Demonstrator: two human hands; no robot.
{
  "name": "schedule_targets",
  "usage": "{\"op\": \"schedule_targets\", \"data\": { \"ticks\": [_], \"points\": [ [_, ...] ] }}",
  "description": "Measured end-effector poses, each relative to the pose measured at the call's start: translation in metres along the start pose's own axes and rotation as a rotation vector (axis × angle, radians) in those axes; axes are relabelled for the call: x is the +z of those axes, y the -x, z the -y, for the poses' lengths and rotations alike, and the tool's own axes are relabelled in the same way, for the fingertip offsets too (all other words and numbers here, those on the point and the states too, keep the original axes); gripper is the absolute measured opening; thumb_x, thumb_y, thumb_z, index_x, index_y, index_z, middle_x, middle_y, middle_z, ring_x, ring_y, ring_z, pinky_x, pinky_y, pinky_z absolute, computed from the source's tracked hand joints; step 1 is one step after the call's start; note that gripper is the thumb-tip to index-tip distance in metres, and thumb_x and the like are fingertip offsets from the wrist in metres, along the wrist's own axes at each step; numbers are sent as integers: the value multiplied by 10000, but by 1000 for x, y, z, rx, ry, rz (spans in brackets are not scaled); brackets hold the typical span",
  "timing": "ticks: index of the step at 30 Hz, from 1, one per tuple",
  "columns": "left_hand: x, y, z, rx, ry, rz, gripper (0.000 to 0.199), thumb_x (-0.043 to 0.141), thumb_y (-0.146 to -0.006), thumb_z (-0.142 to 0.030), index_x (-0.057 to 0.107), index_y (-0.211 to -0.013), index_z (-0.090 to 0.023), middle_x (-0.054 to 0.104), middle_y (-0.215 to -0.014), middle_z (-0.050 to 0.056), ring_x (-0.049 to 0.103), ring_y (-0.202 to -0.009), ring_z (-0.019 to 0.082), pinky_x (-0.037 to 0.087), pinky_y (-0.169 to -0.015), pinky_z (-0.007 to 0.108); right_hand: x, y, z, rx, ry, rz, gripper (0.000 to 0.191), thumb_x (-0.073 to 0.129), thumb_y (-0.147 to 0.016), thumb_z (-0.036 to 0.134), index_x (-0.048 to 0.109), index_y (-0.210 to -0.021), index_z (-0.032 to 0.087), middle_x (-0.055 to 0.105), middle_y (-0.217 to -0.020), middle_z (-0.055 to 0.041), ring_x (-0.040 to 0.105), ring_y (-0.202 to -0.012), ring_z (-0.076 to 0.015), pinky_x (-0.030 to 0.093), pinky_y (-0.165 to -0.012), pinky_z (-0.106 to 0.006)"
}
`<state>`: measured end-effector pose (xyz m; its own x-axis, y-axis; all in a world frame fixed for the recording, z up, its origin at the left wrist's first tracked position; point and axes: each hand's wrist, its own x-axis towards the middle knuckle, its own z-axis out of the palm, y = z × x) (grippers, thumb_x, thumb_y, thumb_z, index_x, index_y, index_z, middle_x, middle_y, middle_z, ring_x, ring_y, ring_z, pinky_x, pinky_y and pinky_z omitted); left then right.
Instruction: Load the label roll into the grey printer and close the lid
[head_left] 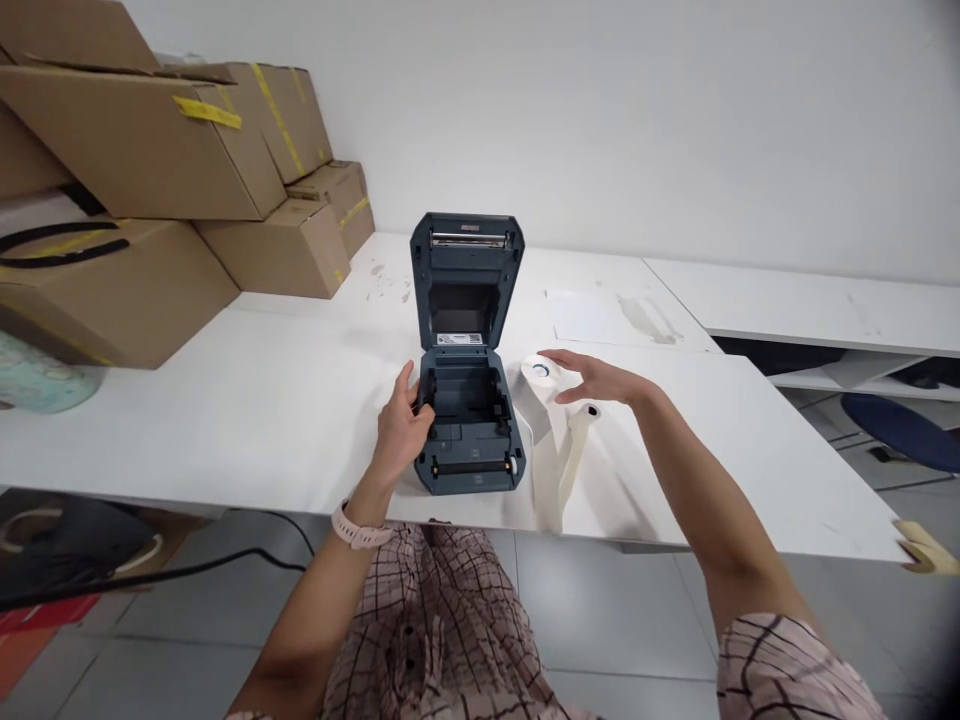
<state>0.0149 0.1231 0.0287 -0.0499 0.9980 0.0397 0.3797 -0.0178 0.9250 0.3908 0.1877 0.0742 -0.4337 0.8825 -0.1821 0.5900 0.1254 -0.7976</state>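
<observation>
A dark label printer [470,430] stands on the white table with its lid [469,275] raised and its inner bay facing up. My left hand [403,422] grips the printer's left side wall, thumb over the rim and fingers along the outside. To the right of the printer, a roll of white labels [538,370] rests on its side, its strip trailing toward the front edge. My right hand [596,378] is beside this roll, fingers and thumb apart, fingertips close to its right edge; contact is hard to tell. A thinner rolled paper strip [577,440] lies just below that hand.
Cardboard boxes [270,245] with yellow tape are stacked at the back left. A pale patterned container [45,375] sits at the left edge. A white sheet [581,315] lies behind the rolls. A blue stool [900,430] stands at the right, and a tape roll [928,548] hangs by the table's right corner.
</observation>
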Motion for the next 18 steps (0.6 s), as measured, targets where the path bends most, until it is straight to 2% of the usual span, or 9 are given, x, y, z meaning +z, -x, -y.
{"op": "schedule_targets", "data": {
  "ticks": [2, 5, 9, 12, 15, 18],
  "points": [
    [1, 0, 1, 9, 32, -7, 893, 626, -880, -188, 283, -1700, -271, 671, -1520, 130, 722, -1258, 264, 551, -1104, 475, 5, -18, 7, 38, 62, 65, 843, 902, -696, 357, 577, -1467, 256, 598, -1575, -130, 497, -1504, -389, 369, -1261, -577],
    [1, 1, -1, 2, 30, -12, 894, 630, -878, -174, 288, -1698, -263, 669, -1522, 134, 719, -1258, 260, 531, -1126, 478, 16, -33, 9, 42, 37, 80, 742, 909, -665, 377, 624, -1329, 209, 696, -1419, -125, 605, -1360, -374, 454, -1184, -537],
    [-2, 3, -9, -25, 3, 21, 870, 614, -900, -182, 283, -1701, -255, 620, -1570, 159, 697, -1304, 284, 501, -1143, 506, 24, -33, 9, 56, -55, 43, 743, 938, -646, 392, 630, -1297, 208, 730, -1346, -125, 659, -1269, -347, 547, -1070, -462],
    [-4, 5, -17, -46, -17, 27, 861, 600, -898, -168, 293, -1699, -240, 627, -1563, 151, 689, -1318, 306, 491, -1148, 521, 20, -22, 12, 71, -149, 28, 726, 926, -693, 441, 647, -1323, 215, 763, -1288, -122, 710, -1186, -332, 589, -992, -432],
    [-5, 6, -21, -56, -34, 24, 845, 599, -885, -158, 333, -1685, -231, 673, -1515, 133, 697, -1306, 326, 487, -1151, 535, 13, -11, 23, -12, -286, 51, 683, 866, -749, 547, 675, -1307, 202, 799, -1177, -109, 754, -1073, -324, 600, -961, -449],
    [-4, 6, -22, -50, -17, 8, 837, 611, -870, -156, 371, -1667, -234, 706, -1475, 122, 703, -1304, 329, 487, -1161, 538, 12, -5, 56, -174, -291, 76, 726, 853, -744, 607, 654, -1324, 218, 788, -1195, -96, 745, -1084, -321, 594, -956, -442]
  ]
}}
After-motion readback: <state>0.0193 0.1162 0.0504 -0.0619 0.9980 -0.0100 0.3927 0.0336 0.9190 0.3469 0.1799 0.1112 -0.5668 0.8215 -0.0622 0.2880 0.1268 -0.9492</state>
